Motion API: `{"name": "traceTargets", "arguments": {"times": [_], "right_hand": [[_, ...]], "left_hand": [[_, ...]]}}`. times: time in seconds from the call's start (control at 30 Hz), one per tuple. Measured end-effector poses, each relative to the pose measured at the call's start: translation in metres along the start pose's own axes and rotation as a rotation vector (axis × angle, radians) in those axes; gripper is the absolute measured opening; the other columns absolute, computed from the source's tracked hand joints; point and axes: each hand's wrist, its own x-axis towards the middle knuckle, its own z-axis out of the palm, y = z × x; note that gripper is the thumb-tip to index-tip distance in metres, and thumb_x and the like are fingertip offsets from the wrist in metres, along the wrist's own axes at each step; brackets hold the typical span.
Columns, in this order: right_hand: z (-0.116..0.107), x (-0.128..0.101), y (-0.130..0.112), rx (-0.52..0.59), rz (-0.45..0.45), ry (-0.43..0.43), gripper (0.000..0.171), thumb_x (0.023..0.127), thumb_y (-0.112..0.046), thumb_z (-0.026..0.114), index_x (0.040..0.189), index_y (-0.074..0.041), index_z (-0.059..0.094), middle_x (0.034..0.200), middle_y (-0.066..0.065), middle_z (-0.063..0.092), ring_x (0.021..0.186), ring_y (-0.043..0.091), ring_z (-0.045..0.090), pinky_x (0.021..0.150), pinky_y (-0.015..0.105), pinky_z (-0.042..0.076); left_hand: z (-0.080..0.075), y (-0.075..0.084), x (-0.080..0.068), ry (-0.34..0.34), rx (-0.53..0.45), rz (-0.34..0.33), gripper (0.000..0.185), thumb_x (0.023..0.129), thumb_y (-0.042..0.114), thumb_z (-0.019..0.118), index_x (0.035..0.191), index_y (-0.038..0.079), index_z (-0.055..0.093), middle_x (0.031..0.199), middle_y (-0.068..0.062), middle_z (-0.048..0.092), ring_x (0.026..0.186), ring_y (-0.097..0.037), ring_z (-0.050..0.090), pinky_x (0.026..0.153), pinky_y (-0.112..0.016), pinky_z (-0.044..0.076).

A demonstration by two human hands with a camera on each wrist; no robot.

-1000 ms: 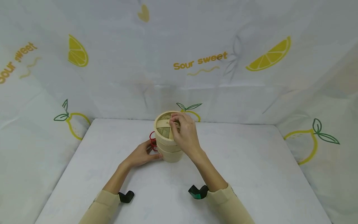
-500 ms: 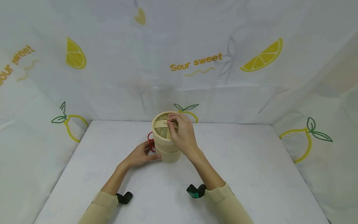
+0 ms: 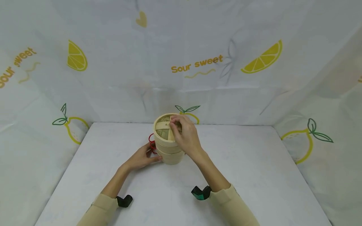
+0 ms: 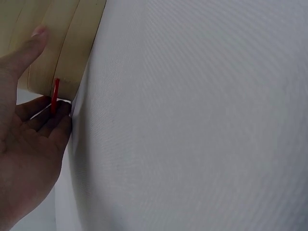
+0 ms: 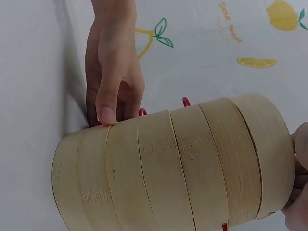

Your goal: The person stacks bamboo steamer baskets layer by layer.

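A stack of round bamboo steamer baskets (image 3: 171,158) stands upright on the table, with a woven bamboo lid (image 3: 161,133) on top. Red ring handles (image 3: 152,145) stick out from its left side. My left hand (image 3: 140,158) holds the lowest part of the stack: the thumb lies against the wall, and the fingers curl at a red handle (image 4: 55,96) in the left wrist view. From above, my right hand (image 3: 187,135) pinches the middle of the lid, where its bands cross. In the right wrist view the lid (image 5: 269,159) sits against the top basket (image 5: 226,163).
White cloth covers the table (image 3: 240,163). Behind it hangs a white curtain (image 3: 118,62) printed with lemons and lettering, close to the steamer's back. Black wrist mounts (image 3: 124,201) project inward from both sleeves.
The head view has shifted slightly. Both hands keep their places on the steamer, and the lid stays on the stack.
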Motion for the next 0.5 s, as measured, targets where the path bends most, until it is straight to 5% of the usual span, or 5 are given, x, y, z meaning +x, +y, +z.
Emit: {"name": "traceTargets", "arguments": {"times": [0.5], "right_hand": [[-0.043, -0.012, 0.012, -0.005, -0.028, 0.077, 0.009, 0.104, -0.004, 0.070, 0.107, 0.005, 0.071, 0.125, 0.022, 0.076, 0.124, 0.038, 0.072, 0.112, 0.050, 0.060]], "left_hand": [[-0.012, 0.001, -0.011, 0.028, 0.157, -0.003, 0.083, 0.096, 0.037, 0.084, 0.159, 0.000, 0.046, 0.160, -0.020, 0.057, 0.152, -0.041, 0.053, 0.130, -0.060, 0.045]]}}
